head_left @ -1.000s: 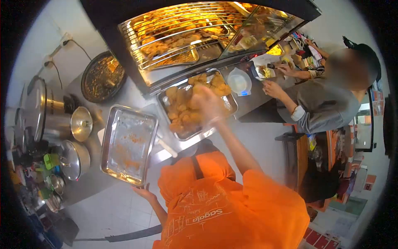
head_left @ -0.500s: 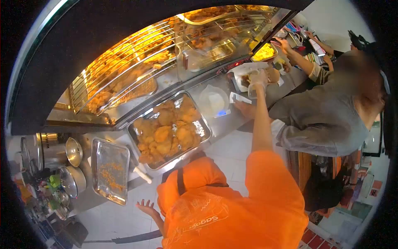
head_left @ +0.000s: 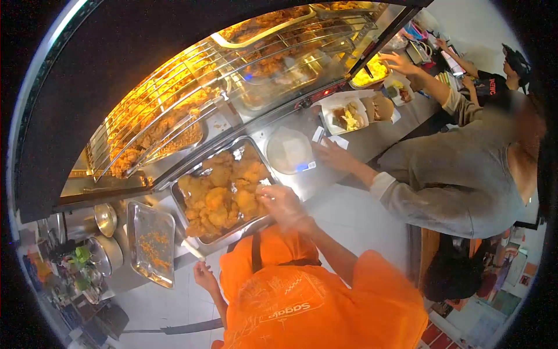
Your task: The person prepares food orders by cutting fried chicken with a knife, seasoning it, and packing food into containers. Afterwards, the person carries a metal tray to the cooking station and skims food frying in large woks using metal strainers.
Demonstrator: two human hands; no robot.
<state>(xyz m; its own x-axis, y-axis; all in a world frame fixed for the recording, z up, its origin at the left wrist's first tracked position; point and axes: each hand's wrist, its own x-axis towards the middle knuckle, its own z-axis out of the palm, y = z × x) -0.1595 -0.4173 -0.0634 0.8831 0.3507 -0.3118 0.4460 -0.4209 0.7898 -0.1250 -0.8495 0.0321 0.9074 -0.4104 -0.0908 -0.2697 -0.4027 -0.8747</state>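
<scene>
My right hand (head_left: 283,205), blurred by movement, is over the right edge of a metal tray of fried chicken (head_left: 220,200). Its fingers are too smeared to show whether they grip anything. Below the tray, my left hand (head_left: 206,276) hangs with slightly bent, parted fingers and nothing visible in it. Closest to it is a white handle (head_left: 193,249) sticking out past the counter edge. An open takeaway box (head_left: 344,114) holding food stands farther right on the counter, with a round clear lid or container (head_left: 289,151) between it and the tray.
A second metal tray (head_left: 133,232) with crumbs lies at left, beside metal pots (head_left: 104,256). The lit display case (head_left: 174,110) rises behind the counter. On the right, a co-worker in a grey top (head_left: 453,168) reaches toward a tray of yellow food (head_left: 370,72).
My right hand has come away from the takeaway box, leftward to the chicken tray. My left hand has risen slightly toward the white handle, its fingers less spread. The co-worker's arms have shifted.
</scene>
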